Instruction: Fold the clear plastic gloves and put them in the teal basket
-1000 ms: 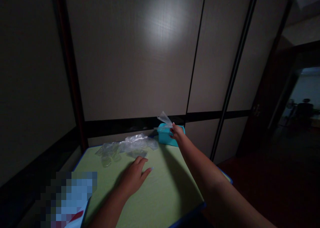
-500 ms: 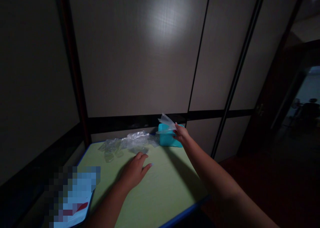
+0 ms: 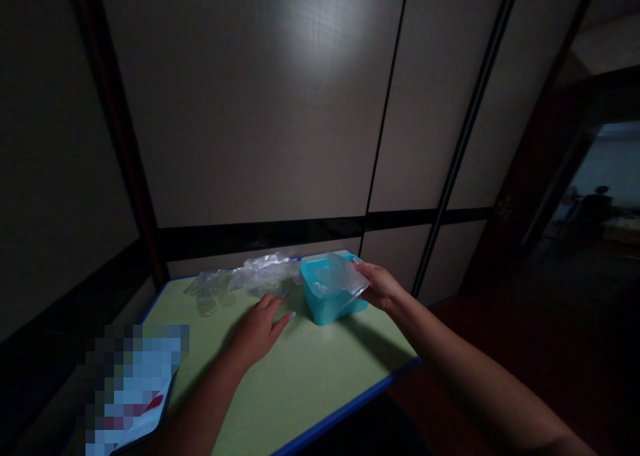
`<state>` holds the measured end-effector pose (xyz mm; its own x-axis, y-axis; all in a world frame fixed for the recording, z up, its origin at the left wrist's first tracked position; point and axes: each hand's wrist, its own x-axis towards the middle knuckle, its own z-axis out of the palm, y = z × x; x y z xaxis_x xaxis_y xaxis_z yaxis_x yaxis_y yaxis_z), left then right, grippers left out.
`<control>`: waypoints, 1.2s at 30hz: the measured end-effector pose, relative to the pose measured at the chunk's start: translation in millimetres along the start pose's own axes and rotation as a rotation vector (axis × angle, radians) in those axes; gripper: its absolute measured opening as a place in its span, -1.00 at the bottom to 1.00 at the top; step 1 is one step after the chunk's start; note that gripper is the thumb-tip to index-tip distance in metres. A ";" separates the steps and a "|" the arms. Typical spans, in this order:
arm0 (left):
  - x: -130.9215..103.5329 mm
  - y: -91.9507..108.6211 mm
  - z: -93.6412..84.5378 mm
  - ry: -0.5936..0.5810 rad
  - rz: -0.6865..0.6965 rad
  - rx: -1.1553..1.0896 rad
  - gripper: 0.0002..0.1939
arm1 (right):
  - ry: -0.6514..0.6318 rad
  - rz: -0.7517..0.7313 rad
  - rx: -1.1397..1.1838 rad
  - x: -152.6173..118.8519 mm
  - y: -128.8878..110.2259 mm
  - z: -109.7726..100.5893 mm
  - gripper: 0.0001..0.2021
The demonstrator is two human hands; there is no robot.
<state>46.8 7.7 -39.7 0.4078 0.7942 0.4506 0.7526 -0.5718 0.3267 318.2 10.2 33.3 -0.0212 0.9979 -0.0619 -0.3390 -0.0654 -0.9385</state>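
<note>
My right hand (image 3: 380,286) pinches a clear plastic bag (image 3: 345,276), which hangs over the front and opening of a turquoise plastic box (image 3: 320,307). Some clear plastic shows inside the box, though I cannot make out exactly what it is. Whether my right fingers also touch the box rim is hidden. On the table's left part, my left hand (image 3: 259,329) rests palm down with thumb and fingers apart, holding nothing. Just beyond it lies a spread of crumpled clear plastic bags (image 3: 265,273).
The pale green table (image 3: 290,383) has a blue edge and stands close to a panelled wardrobe (image 3: 260,123). A blurred-out screen device (image 3: 135,389) occupies the near left corner. Small clear round pieces (image 3: 207,306) lie by the bags. A doorway (image 3: 595,189) opens at far right.
The turquoise box now sits nearer to me, with its opening in sight. The plastic bag in my right hand has come down across it. My left hand stays open on the table.
</note>
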 end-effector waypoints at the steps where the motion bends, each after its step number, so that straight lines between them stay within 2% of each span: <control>1: 0.0 -0.6 0.2 0.002 0.001 -0.002 -0.64 | -0.010 -0.005 0.000 -3.4 -0.4 0.2 -0.82; 8: 0.8 -0.2 -0.5 0.077 0.026 -0.038 -0.65 | -0.046 -0.012 -0.083 -14.9 3.0 -3.4 -0.65; 11: 2.1 0.6 -2.4 0.144 0.032 -0.092 -0.67 | -0.028 -0.096 -0.252 -22.4 5.5 -9.0 -0.58; 14: 3.3 5.1 -8.7 0.207 0.033 -0.166 -0.69 | -0.065 -0.197 -0.535 -38.7 -1.6 -11.4 -0.59; 16: 3.5 14.5 -16.8 0.235 0.056 -0.232 -0.69 | -0.176 -0.296 -0.807 -53.9 -13.7 -8.3 -0.63; 18: 2.6 31.2 -26.9 0.231 0.117 -0.309 -0.64 | -0.339 -0.522 -1.175 -70.3 -28.8 -0.8 -0.71; 20: 0.3 54.1 -36.1 0.153 0.219 -0.404 -0.48 | -0.455 -0.744 -1.457 -85.6 -42.6 9.4 -0.78; 22: -3.3 79.5 -41.7 0.058 0.284 -0.492 -0.26 | -0.617 -0.881 -1.589 -98.0 -51.9 20.0 -0.81; 25: -9.6 112.6 -42.0 -0.056 0.276 -0.593 -0.14 | -0.831 -0.978 -1.668 -110.0 -57.4 31.0 -0.81; 27: -13.2 127.5 -38.8 -0.105 0.242 -0.672 -0.14 | -0.886 -1.043 -1.689 -113.8 -58.3 33.2 -0.83; 31: -16.1 143.3 -33.0 -0.146 0.109 -0.872 -0.22 | -0.878 -1.093 -1.644 -113.4 -60.6 27.7 -0.84; 36: -13.4 153.1 -30.8 -0.092 0.019 -0.918 -0.49 | -0.852 -1.031 -1.525 -109.2 -64.6 20.0 -0.82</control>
<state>140.7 -96.8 29.9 0.4853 0.7735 0.4077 0.0564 -0.4930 0.8682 323.6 -94.5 107.5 -0.8803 0.3734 0.2927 0.3892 0.9211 -0.0047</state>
